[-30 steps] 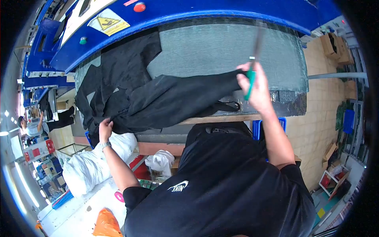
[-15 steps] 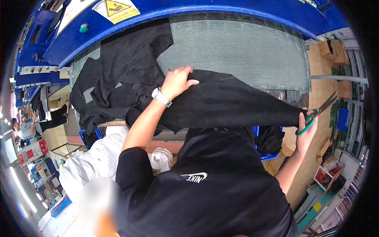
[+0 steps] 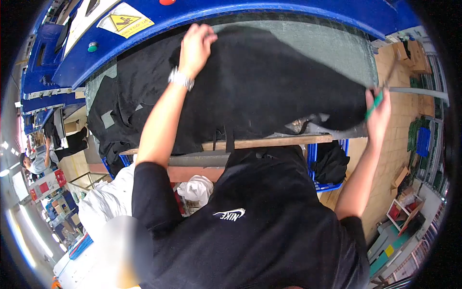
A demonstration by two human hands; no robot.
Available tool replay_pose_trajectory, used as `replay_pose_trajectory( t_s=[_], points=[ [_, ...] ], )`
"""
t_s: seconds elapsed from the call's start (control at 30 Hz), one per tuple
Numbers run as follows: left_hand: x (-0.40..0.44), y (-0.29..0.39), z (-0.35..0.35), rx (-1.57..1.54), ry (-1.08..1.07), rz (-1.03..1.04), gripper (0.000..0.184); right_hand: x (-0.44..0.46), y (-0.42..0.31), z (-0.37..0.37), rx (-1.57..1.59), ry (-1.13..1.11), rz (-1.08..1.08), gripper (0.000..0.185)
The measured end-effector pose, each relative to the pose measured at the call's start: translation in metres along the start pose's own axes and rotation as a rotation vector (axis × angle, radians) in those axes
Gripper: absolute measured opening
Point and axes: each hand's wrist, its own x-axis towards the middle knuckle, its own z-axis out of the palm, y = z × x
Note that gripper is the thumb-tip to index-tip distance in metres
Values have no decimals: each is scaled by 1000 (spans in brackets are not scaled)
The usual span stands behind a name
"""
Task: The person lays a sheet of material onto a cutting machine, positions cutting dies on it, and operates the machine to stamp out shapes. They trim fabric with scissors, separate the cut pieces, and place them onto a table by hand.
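A large black sheet of fabric or suede-like leather [image 3: 284,82] spreads over the grey-green work surface [image 3: 332,45]. My left hand [image 3: 196,50], with a silver watch at the wrist, is at the sheet's far side. Its fingers are curled on the material, and the exact pinch is partly hidden. At the sheet's right end is my right hand [image 3: 380,113], closed round green-handled scissors [image 3: 377,102] and beside the sheet's corner. The scissor blades point up and right, blurred by motion. More black material [image 3: 127,101], with cut-out holes, lies to the left.
A blue machine beam [image 3: 269,7] with a yellow warning label [image 3: 126,20] and a green button [image 3: 93,46] runs along the far side. A wooden strip [image 3: 279,141] edges the near side. A blue crate [image 3: 332,185] holds black pieces. A person in white [image 3: 108,197] is close on the left.
My left hand has moved away from my body and slightly left, and the sheet now spreads farther over the surface. My right hand has risen with the scissors. The wooden edge now shows.
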Motion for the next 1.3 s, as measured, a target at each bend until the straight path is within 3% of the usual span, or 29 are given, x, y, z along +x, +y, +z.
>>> replay_pose_trajectory(
  t_s=[0.07,0.13,0.23,0.27,0.3,0.37,0.47,0.53,0.57,0.63,0.7,0.87,0.93,1.0,1.07,1.2,1.27,1.3],
  points=[
    [30,-23,30,97,85,72,10,67,38,40,-221,-28,-85,34],
    [35,-42,57,281,88,-19,17,103,64,78,-488,10,-59,26],
    [12,-32,55,232,-37,0,43,91,75,70,-477,-59,-54,23],
    [-9,-12,44,406,-88,12,49,71,69,56,-468,-148,-22,21],
    [-32,-1,34,387,-119,-36,52,54,63,40,-456,-229,6,19],
    [-76,1,10,340,-160,-101,52,16,93,11,-282,-352,-172,27],
    [-126,5,-22,347,-82,-209,46,-29,110,-24,-365,-693,-195,46],
    [-147,4,-34,352,-65,-308,45,-49,101,-28,-247,-808,-100,45],
    [-153,6,-36,359,-60,-310,45,-52,100,-26,-255,-845,-143,43],
    [-159,11,-39,509,-169,-514,46,-53,91,-21,-260,-880,-187,41],
    [-159,10,-37,537,-184,-555,48,-45,78,-14,-381,-1060,-238,34],
    [-158,9,-40,606,-137,-571,51,-44,68,14,-409,-1245,-420,34],
    [-164,10,-47,599,-90,-539,53,-37,58,10,-365,-1240,-381,37],
    [-175,3,-56,575,-60,-511,55,-28,65,-3,-279,-1098,-483,40],
    [-184,9,-62,580,-106,-690,58,-3,46,-16,-22,-949,-283,40],
    [-191,0,-65,554,-116,-770,55,90,-36,-31,-159,-350,-432,32],
    [-181,6,-64,552,-131,-790,50,148,-83,-27,-153,-290,-356,27],
    [-179,9,-65,560,-157,-821,45,182,-102,-25,-298,-279,-373,30]
  ],
)
